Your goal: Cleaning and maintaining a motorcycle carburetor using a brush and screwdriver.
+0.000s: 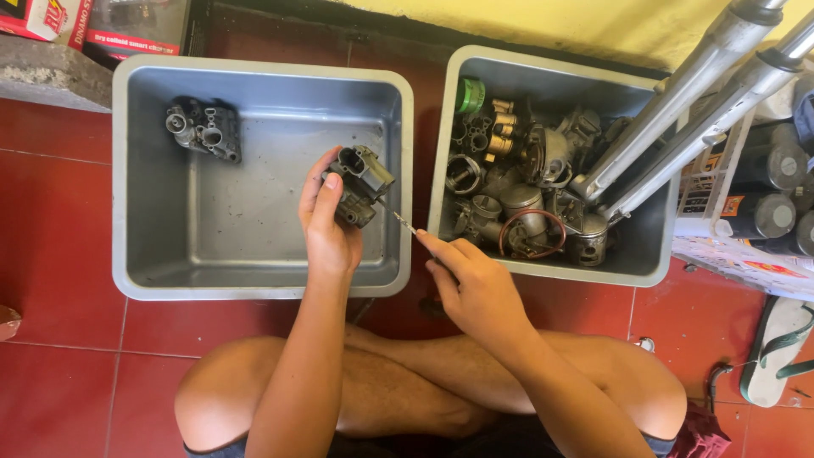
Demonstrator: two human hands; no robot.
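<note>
Gripping the heavy-looking, rigid metal carburetor (pixel 359 185) by its body, left hand (pixel 326 225) fingers clamped, right hand (pixel 471 284) pinching a thin screwdriver (pixel 398 217).

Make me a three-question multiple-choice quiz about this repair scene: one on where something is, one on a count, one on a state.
1. Where does the spare carburetor lie?
A. left bin's far left corner
B. right bin
C. on the floor

2. How many grey bins are there?
A. one
B. two
C. three

3. What is the left hand doing?
A. resting empty
B. gripping a carburetor
C. holding a sandal

Answers: 1 A, it lies alone in the left bin. 2 B, the right bin is the second. 3 B, its fingers wrap the held carburetor while the right hand holds a thin screwdriver to it.
</note>
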